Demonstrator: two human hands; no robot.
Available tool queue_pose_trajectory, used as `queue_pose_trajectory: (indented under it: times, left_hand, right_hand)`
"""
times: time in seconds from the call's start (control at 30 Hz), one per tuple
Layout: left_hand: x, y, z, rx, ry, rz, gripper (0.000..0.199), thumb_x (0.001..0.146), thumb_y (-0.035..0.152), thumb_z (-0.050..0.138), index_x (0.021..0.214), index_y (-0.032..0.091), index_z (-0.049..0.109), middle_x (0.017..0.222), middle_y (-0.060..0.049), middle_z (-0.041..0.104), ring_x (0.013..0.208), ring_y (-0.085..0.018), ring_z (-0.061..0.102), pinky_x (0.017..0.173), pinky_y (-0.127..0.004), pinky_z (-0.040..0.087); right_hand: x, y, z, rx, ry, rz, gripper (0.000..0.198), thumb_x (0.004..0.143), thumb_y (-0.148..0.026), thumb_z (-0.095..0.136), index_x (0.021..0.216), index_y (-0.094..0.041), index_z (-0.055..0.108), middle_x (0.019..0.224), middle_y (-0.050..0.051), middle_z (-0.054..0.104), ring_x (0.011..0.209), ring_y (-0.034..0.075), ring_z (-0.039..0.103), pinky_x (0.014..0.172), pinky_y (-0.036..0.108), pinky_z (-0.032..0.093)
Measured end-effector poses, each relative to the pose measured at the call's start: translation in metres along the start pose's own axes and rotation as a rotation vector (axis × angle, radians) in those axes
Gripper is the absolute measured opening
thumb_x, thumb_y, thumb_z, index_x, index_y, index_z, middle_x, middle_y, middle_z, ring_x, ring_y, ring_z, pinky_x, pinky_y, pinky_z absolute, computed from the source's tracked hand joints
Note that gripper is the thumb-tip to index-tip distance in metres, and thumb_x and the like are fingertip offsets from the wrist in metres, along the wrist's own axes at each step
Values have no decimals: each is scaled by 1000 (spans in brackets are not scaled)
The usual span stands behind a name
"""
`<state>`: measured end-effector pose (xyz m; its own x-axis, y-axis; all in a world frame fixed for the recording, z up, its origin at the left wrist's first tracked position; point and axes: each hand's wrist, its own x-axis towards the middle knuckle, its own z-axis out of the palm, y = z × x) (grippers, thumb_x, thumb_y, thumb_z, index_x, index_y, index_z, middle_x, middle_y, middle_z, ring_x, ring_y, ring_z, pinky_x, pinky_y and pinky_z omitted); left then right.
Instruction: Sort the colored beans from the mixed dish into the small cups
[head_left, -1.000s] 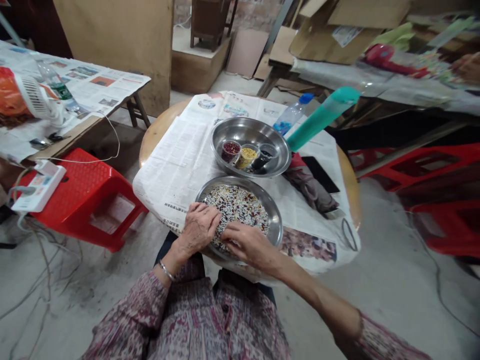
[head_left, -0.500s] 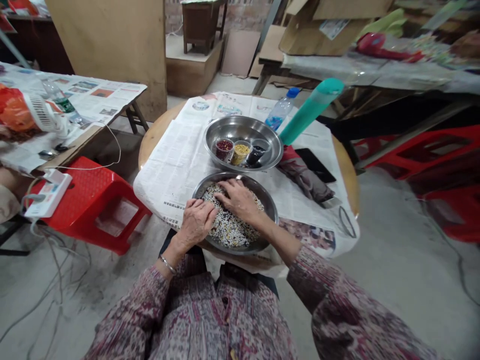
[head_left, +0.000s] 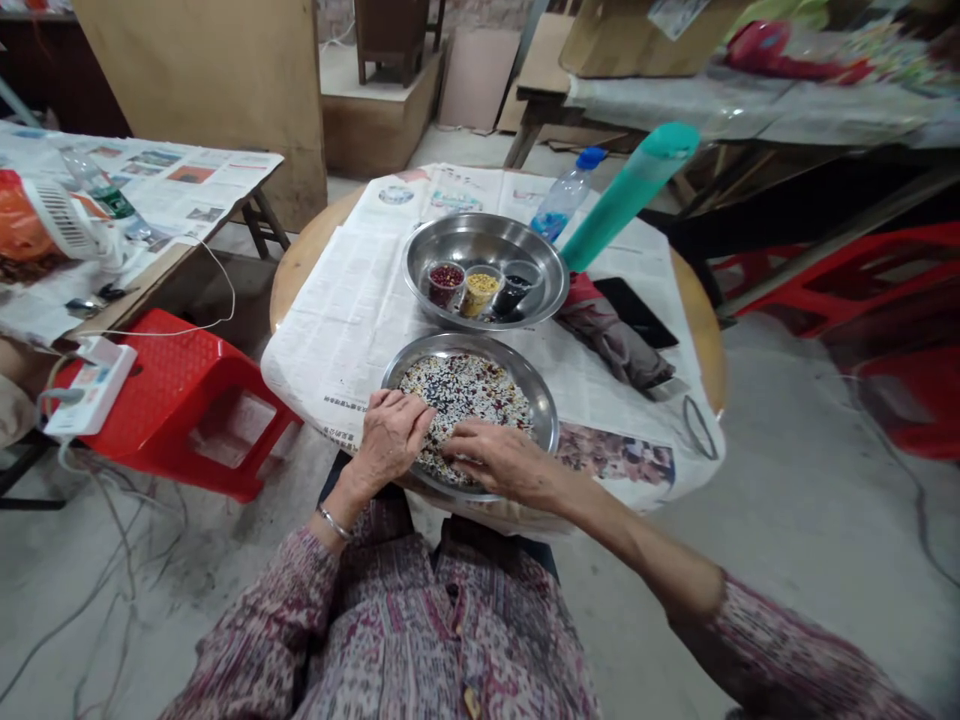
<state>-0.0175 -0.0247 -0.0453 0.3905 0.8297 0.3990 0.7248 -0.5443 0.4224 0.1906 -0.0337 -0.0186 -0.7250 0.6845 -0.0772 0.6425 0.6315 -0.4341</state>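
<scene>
A metal basin [head_left: 546, 415] near the table's front edge holds a mix of white, black, yellow and dark red grains [head_left: 480, 385]. My left hand [head_left: 391, 435] is closed over the basin's left rim, thumb toward the grains. Low over the front part of the mix is my right hand [head_left: 499, 458], fingers bent and drawn together; whatever is between the fingertips is hidden. Behind stands a second metal basin [head_left: 480, 232] with three clear cups: one of dark red beans [head_left: 447, 280], one of yellow grains [head_left: 481, 288] and one of black grains [head_left: 514, 288].
Newspaper [head_left: 330, 330] covers the round table. A water bottle [head_left: 564, 195], a green cylinder [head_left: 630, 195], a grey-red cloth bundle [head_left: 615, 340] and a black phone [head_left: 636, 312] lie to the right. At left are a red stool [head_left: 187, 400] with a power strip [head_left: 94, 385] and cables.
My right hand has drawn back toward me from the far side of the front basin, uncovering the grains there. My left hand stays at the left rim. The view has tilted slightly down.
</scene>
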Motion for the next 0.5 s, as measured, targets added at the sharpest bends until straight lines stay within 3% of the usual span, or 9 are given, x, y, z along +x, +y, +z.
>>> queue_pose_trajectory:
  times: [0.2,0.3,0.4,0.5]
  left_hand:
    - [0,0,-1,19,-12,10,35,105,31,38,78,21,57,78,-2,64,84,-18,57,90,-37,36]
    - [0,0,-1,27,-10,15,35,105,31,37,78,21,57,78,-2,65,84,-18,57,89,-38,37]
    - [0,0,0,9,5,8,32,105,30,37,81,21,57,79,-2,65,84,-19,58,89,-38,37]
    - [-2,-2,2,-65,44,-15,23,104,28,39,92,21,58,90,-3,67,90,-19,59,92,-37,38]
  right_hand:
    - [22,38,-1,-199,370,354,23,93,-26,53,109,-22,70,109,12,65,107,27,56,88,40,49]
    - [31,45,0,-237,461,489,29,93,-36,55,114,-19,67,112,14,64,110,31,54,89,44,49]
    - [39,38,8,-143,457,410,33,91,-41,60,116,-21,65,112,12,63,106,28,56,88,42,49]
    - [47,22,18,60,376,245,22,91,-28,59,109,-21,67,102,8,65,93,21,61,85,35,50]
